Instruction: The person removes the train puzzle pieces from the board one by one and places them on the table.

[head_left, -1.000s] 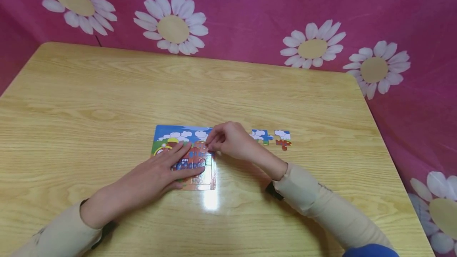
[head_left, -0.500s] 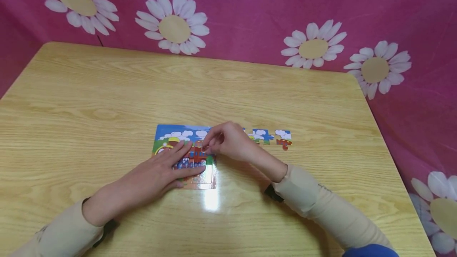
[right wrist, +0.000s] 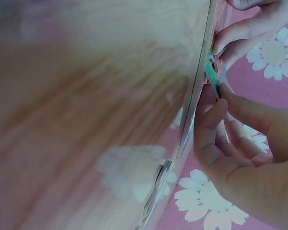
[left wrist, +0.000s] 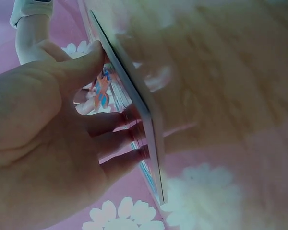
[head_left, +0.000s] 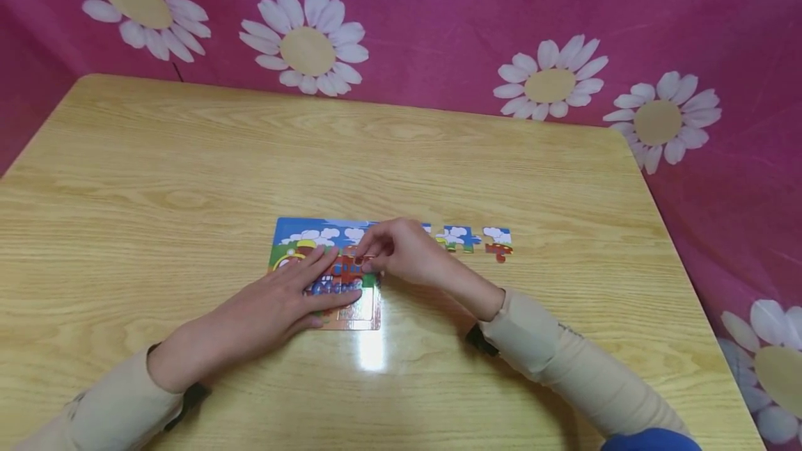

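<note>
A jigsaw puzzle in a flat tray (head_left: 301, 225) shows clouds and a red train on the table. My left hand (head_left: 263, 308) rests on it with spread fingers, the fingertips pressing its surface. In the left wrist view the left thumb (left wrist: 89, 62) lies at the tray's near side. My right hand (head_left: 407, 252) pinches a red, blue and green puzzle piece (right wrist: 212, 74) between thumb and fingertips over the tray's right part. The piece stands tilted to the tray in the right wrist view. A pale, shiny area of the tray (head_left: 358, 308) lies at its lower right.
Loose puzzle pieces lie in a row right of the tray: a cloud piece (head_left: 459, 238) and a cloud-and-red piece (head_left: 498, 242), with another partly behind the right hand. The wooden table (head_left: 401, 152) ends at a pink curtain (head_left: 432, 26) with white flowers.
The right fingertips have shifted slightly left, then a little down, with the puzzle piece. Its red, blue and green face shows more clearly now. The left hand stays in place on the puzzle.
</note>
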`<state>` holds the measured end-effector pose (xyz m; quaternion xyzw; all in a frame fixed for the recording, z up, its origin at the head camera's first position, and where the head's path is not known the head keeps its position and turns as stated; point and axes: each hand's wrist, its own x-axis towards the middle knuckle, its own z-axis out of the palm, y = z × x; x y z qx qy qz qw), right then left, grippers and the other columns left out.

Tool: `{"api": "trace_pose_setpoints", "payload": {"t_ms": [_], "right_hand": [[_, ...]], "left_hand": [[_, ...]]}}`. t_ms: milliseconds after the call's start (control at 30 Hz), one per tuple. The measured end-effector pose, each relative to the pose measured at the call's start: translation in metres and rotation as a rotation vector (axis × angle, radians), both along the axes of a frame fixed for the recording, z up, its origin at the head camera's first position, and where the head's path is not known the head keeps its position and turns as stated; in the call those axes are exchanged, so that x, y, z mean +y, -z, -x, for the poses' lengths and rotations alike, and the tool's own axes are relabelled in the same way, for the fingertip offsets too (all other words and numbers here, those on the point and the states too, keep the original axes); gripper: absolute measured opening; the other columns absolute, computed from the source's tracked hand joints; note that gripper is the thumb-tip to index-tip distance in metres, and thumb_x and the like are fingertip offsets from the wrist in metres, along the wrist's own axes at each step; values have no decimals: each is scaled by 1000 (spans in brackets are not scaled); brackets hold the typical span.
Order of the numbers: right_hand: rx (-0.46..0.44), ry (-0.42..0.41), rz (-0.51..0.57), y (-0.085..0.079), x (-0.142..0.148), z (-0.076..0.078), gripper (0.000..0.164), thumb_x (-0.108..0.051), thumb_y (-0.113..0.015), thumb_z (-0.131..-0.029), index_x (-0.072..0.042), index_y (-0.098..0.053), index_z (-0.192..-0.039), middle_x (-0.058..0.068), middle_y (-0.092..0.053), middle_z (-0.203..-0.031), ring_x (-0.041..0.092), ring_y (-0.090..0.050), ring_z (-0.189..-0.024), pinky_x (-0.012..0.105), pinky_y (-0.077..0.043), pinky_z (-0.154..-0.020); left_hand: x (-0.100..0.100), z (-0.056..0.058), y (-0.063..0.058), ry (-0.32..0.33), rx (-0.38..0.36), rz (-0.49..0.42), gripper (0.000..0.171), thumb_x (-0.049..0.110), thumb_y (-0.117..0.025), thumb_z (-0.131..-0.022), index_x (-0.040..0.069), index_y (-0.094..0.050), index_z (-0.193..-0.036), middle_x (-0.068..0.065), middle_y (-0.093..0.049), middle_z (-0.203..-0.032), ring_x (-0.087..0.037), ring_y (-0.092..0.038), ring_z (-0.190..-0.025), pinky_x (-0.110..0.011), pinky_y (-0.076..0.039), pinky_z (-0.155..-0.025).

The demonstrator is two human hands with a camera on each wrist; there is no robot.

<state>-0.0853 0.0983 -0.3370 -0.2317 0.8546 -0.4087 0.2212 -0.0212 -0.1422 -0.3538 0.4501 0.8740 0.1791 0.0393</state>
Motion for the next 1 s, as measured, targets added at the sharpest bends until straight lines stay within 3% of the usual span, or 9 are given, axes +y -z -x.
{"api": "trace_pose_setpoints", "payload": {"t_ms": [267,533,800,1000], "right_hand": [[-52,59,29,-2,9,1,9,2,-74,-84,-4,-72,-90,4,-71,-82,12,-66,-72,26,-54,-65],[-34,103,93,-5,44,1,6,4,-74,-84,-1,-73,-88,6,-73,-82,16,-68,-75,27,-52,-66],[-3,177,5,-4,80,-6,6,1,-74,-85,-2,-74,-90,4,-72,-84,16,-65,-75,25,-51,-64],[-4,209,-1,1,101,-12,6,2,-73,-86,0,-74,-91,6,-71,-82,17,-61,-72,23,-50,-61]], "left_hand": [[1,1,-1,0,-3,11,46,29,-64,-95,26,-57,-140,-27,-31,-153,-45,-31,-139,-60,-37,-103],[2,2,-1,6,11,36,46,30,-63,-95,27,-56,-141,-27,-31,-153,-43,-32,-139,-59,-37,-103],[2,1,-1,5,25,62,45,26,-64,-96,26,-57,-140,-28,-33,-152,-45,-33,-138,-57,-37,-105],[1,1,-1,2,25,25,45,28,-65,-94,24,-59,-139,-28,-34,-151,-44,-34,-138,-58,-37,-104]]}}
